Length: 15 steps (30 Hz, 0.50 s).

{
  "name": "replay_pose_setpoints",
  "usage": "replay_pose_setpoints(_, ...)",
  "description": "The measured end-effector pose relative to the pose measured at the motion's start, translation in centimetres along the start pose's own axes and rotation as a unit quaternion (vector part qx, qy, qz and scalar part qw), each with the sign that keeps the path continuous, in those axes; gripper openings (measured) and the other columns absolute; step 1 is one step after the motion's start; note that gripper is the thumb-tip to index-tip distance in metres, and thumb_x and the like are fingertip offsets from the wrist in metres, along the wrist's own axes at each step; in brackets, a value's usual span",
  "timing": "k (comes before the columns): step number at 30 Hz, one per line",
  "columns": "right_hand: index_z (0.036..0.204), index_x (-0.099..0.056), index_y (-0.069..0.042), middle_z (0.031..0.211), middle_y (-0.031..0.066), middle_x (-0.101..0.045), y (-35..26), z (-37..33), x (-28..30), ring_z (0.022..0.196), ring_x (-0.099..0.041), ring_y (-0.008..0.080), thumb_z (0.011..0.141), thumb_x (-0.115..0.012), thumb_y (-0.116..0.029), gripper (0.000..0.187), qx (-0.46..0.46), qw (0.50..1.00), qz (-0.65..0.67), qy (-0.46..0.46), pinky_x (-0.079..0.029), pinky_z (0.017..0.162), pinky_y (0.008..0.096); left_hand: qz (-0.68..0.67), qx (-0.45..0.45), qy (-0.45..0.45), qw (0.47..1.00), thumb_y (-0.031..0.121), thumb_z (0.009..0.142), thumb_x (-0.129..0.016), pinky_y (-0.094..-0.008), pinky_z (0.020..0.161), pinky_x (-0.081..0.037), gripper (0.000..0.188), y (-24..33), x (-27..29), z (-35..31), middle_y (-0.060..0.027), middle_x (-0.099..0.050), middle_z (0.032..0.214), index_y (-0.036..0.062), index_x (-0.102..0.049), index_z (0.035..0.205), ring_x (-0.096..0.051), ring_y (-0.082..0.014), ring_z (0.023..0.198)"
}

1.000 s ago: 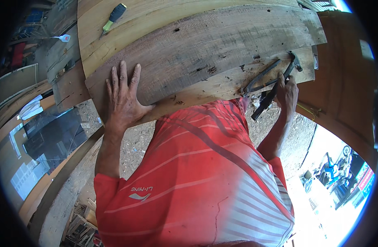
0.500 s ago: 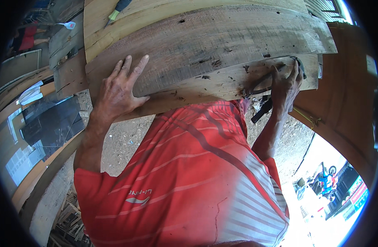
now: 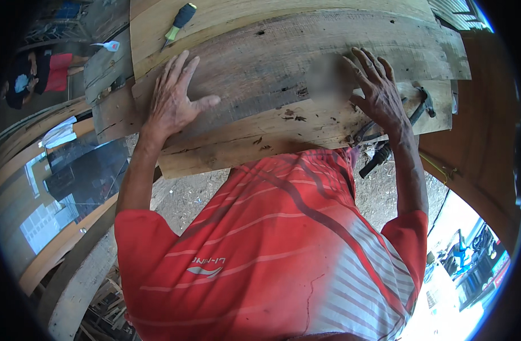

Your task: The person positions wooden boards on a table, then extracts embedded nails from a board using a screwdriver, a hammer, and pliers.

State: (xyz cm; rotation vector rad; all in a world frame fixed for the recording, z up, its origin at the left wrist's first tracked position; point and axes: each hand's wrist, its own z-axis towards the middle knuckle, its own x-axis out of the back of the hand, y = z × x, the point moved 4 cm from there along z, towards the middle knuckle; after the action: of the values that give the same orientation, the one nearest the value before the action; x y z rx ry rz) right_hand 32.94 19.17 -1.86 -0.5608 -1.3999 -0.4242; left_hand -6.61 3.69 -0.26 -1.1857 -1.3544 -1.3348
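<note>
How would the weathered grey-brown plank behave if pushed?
The plank is probably stiff: it looks like broad, solid timber. It would likely slide rather than roll, since it lies flat, overlapping a paler board. Its worn, pitted face suggests decent grip, perhaps with splinters.

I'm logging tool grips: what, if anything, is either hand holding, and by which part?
Nothing is held: the left hand and right hand are open over the weathered board; the hammer lies ungripped, partly behind the right forearm.
</note>
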Motion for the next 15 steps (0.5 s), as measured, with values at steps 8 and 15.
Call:
replay_pose_setpoints(8,0.153,-0.05,-0.013,0.155,0.011,-0.051,0.3,0.9,-0.9,0.144,-0.048,0.0293,0.091,-0.067,-0.047,0.073,0.11,0.992,-0.059,0.02,-0.035,0.118,0.0507,-0.104,0.072,0.059,0.99,0.063,0.091,-0.067,-0.0519,0.118,-0.034,0.082,-1.6,-3.1,5.2,-0.0248,-0.055,0.145,0.0035,-0.055,0.146,-0.049,-0.0403,0.137)
replay_pose_setpoints(15,0.143,-0.057,-0.011,0.143,0.0107,-0.062,-0.3,0.3,0.2,0.132,-0.06,0.0281,0.087,-0.077,-0.027,0.063,0.136,0.982,-0.052,0.123,-0.039,0.114,0.0541,-0.134,0.042,0.048,0.989,0.068,0.092,-0.064,-0.0469,0.116,-0.039,0.085,-2.6,-2.3,6.6,-0.0252,-0.057,0.142,0.0002,-0.058,0.142,-0.052,-0.0407,0.134)
